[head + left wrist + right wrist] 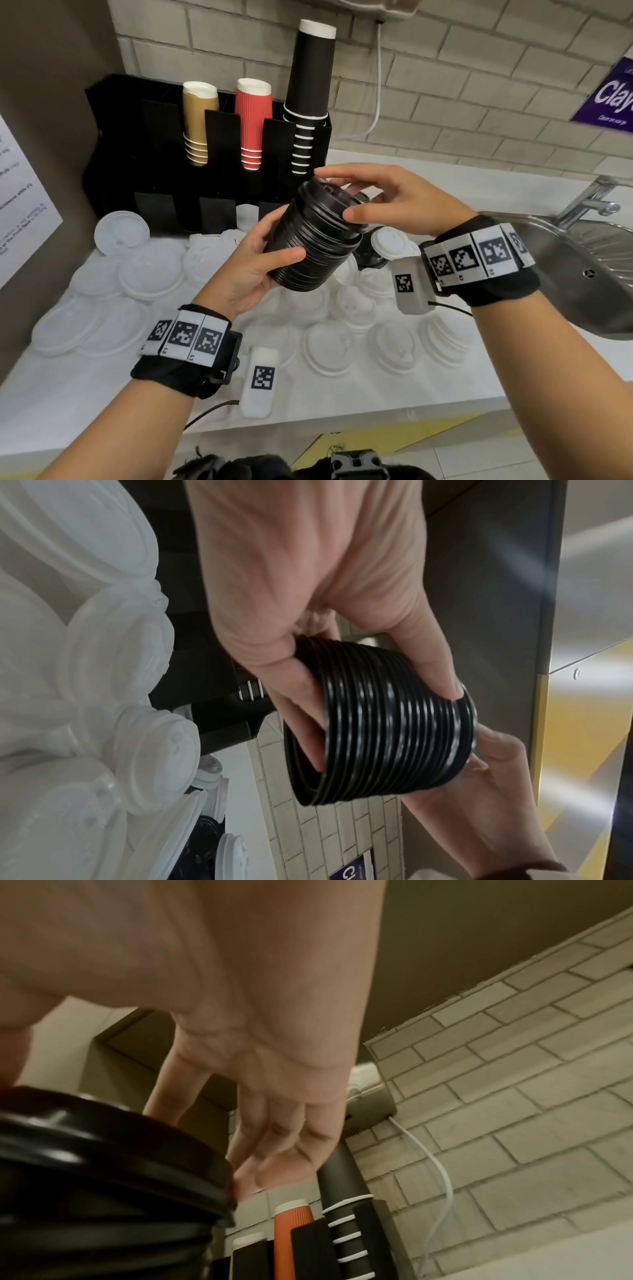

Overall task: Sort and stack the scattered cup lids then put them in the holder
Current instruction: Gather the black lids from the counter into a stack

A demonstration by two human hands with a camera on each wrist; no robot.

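Observation:
A tall stack of black cup lids [315,240] is held tilted in the air above the counter. My left hand [274,245] grips its lower part, thumb on the near side and fingers behind, as the left wrist view shows around the stack [383,723]. My right hand [337,193] lies over the top lid with fingers nearly straight; its fingertips [250,1180] touch the far rim and the thumb touches the near rim. Several white lids [144,274] lie scattered on the white counter below. The black holder [113,144] stands against the wall behind.
The holder carries brown cups [198,120], red cups [251,120] and a tall stack of black cups [308,85]. A few black lids [370,253] lie right of the hands. A steel sink [582,260] with a tap [596,202] is at the right. A white cable [378,85] hangs on the brick wall.

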